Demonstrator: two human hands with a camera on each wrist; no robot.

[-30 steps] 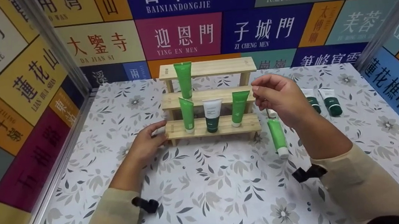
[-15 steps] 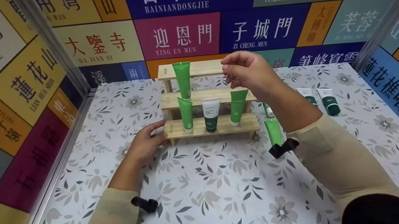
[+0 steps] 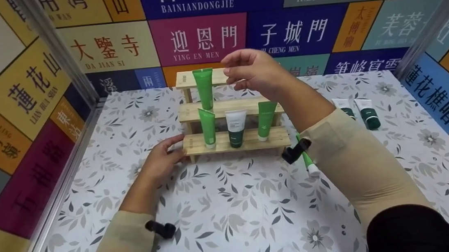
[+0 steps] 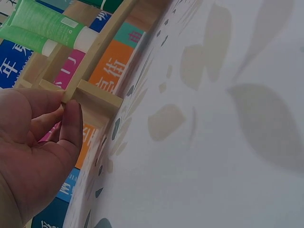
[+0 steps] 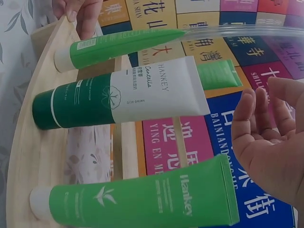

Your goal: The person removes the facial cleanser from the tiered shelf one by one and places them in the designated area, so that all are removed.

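Nearest the viewer, two beige sleeves, each with a black strap, reach across a white tablecloth [image 3: 217, 217] printed with grey leaves and flowers. Beside the right forearm, a green squeeze tube with a white cap [image 3: 308, 162] lies on the cloth, partly hidden by the strap.

The left hand [image 3: 162, 160] pinches the left end of the bottom tier of a pale wooden three-tier shelf [image 3: 231, 105]. On that tier three tubes stand cap down: a slim bright green tube [image 3: 208, 128] at left, a white tube with a dark green lower part [image 3: 236, 127] in the middle, and a broad green tube with a white cap [image 3: 266, 121] at right, leaning slightly.

Behind the slim one, on the middle tier, a tall leaf-green tube with a flat crimped top [image 3: 204, 87] stands with its long axis close to vertical. The right hand [image 3: 255, 72] is the nearer of the two to that crimped top, which lies just to the left of its fingertips, with a gap between. The right fingers are bent, thumb and fingertips apart, holding nothing.

Off to the right, two white and dark green tubes [image 3: 367, 113] lie side by side on the cloth. Farthest back is a wall of coloured panels [image 3: 196, 5] bearing Chinese characters.
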